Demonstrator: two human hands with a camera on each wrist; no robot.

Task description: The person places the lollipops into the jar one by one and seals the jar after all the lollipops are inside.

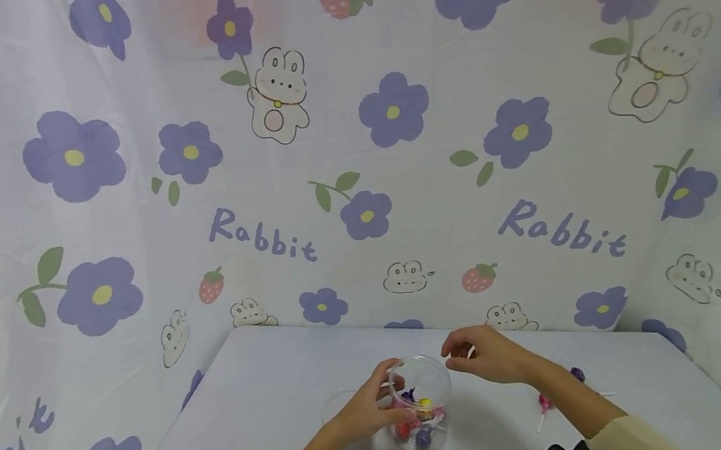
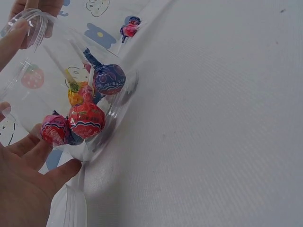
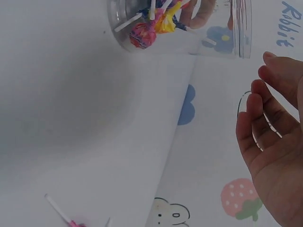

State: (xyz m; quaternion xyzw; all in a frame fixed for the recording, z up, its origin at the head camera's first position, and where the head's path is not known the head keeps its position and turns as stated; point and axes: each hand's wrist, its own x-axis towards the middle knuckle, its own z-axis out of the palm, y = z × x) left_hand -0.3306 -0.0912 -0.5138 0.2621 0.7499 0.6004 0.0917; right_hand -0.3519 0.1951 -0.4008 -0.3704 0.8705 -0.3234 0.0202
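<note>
Hanging behind: white cloth (image 1: 345, 142) printed with purple flowers, strawberries, rabbits. White tabletop (image 1: 253, 391) against it. Lidless clear jar (image 1: 421, 373) on tabletop; left hand (image 1: 368, 406) has fingers curled round its side. Right hand (image 1: 483, 354) just beside the rim, fingers loosely bent, holding nothing. Wrapped lollipops (image 1: 423, 439) inside; loose ones (image 1: 545, 402) lie near right forearm.

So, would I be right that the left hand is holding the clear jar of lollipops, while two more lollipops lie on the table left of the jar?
Not quite: the loose purple lollipop and pink lollipop lie on the table to the right of the clear jar, as the head view shows. The left hand does hold that jar of lollipops.
</note>
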